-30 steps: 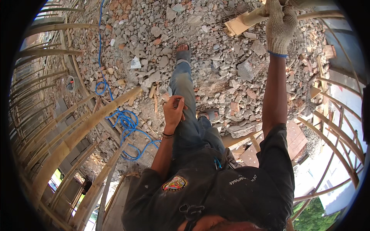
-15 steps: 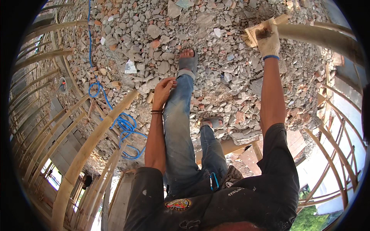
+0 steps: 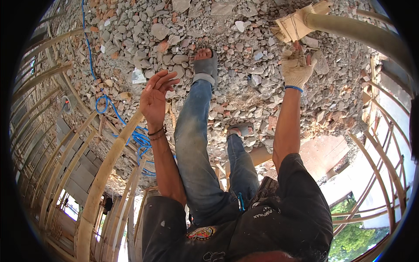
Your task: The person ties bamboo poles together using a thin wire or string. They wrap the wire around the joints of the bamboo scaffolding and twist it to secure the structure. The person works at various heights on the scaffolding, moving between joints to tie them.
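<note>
My left hand [image 3: 153,98] is bare and raised beside my left thigh. Its fingers are apart and slightly bent, with nothing in them. My right hand [image 3: 299,69], in a pale work glove with a blue cuff and bare fingertips, has its fingers curled. A thin dark strand [image 3: 296,31], wire or string, appears to run down into those fingers from a pale wooden board piece [image 3: 291,24]. The board sits against the end of a thick bamboo pole [image 3: 349,27], just beyond the glove.
Broken stone and brick rubble [image 3: 244,52] covers the ground around my sandalled feet. A blue hose or rope [image 3: 140,142] lies coiled at left. Bamboo poles [image 3: 107,168] stand along the left, with more poles [image 3: 377,168] at right. A flat slab [image 3: 321,153] lies behind my right side.
My left hand has lifted off my knee, moved left and opened. My right hand has come off the board and drawn back toward me, uncovering the board and the pole's end.
</note>
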Tool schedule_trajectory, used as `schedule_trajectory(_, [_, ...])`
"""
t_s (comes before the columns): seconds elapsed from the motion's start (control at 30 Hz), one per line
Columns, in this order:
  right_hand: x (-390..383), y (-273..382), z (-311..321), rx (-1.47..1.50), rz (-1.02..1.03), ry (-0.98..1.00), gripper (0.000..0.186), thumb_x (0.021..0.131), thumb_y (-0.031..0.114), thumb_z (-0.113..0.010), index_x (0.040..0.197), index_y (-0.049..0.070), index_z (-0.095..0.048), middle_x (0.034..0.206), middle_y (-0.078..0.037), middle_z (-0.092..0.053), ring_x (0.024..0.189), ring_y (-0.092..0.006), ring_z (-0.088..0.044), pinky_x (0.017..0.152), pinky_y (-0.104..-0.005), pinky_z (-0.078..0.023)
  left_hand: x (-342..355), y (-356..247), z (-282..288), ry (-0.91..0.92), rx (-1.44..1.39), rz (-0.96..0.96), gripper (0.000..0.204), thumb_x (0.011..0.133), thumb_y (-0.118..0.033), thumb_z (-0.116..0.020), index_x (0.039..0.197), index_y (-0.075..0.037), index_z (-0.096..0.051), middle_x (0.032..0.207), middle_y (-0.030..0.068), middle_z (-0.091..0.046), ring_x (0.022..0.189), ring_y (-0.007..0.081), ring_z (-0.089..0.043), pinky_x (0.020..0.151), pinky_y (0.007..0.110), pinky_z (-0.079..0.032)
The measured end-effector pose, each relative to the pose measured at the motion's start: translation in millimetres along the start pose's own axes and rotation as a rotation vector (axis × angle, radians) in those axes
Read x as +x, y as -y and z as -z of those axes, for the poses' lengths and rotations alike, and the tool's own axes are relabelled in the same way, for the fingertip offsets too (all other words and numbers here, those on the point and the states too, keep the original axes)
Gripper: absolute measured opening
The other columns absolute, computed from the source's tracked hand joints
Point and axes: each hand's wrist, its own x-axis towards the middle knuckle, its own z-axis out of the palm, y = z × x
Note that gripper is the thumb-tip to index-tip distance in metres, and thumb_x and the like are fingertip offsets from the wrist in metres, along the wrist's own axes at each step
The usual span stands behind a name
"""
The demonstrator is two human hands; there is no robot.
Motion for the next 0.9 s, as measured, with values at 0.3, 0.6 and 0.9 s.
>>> schedule_trajectory(0.3, [29, 25, -102, -1.422, 0.241, 0.209, 0.057, 0.103, 0.040, -0.048, 0.149, 0.010, -0.035, 0.134, -0.020, -0.052, 0.101, -0.0212, -0.061, 0.075, -0.0305, -0.055, 6, -50, -41, 0.259, -0.156, -0.097, 0.088, 0.083, -0.032, -0.052, 0.150, 0.014, -0.018, 0.156, 0.0334, -0.023, 0.149, 0.0421, -0.020, 0.116, 0.052, -0.027])
schedule_trajectory(0.6, [20, 86, -67, -0.627, 0.052, 0.081, 0.077, 0.097, 0.068, -0.034, 0.152, 0.016, -0.028, 0.152, -0.026, -0.033, 0.129, -0.0361, -0.045, 0.097, -0.0503, -0.047, -16, -99, -43, -0.051, 0.658, 0.008, 0.056, 0.110, -0.035, -0.028, 0.146, 0.006, -0.040, 0.122, 0.0235, -0.065, 0.110, 0.0276, -0.065, 0.099, 0.037, -0.050])
schedule_trajectory(0.9, [-25, 94, 11, -0.160, 0.044, -0.097, 0.092, 0.093, 0.071, -0.040, 0.155, 0.007, -0.014, 0.152, -0.031, -0.028, 0.140, -0.0366, -0.036, 0.106, -0.0563, -0.042, -109, -183, -14, -0.565, 1.131, -0.384, 0.057, 0.109, -0.040, -0.026, 0.138, 0.004, -0.050, 0.136, 0.0205, -0.053, 0.128, 0.0263, -0.052, 0.106, 0.041, -0.042])
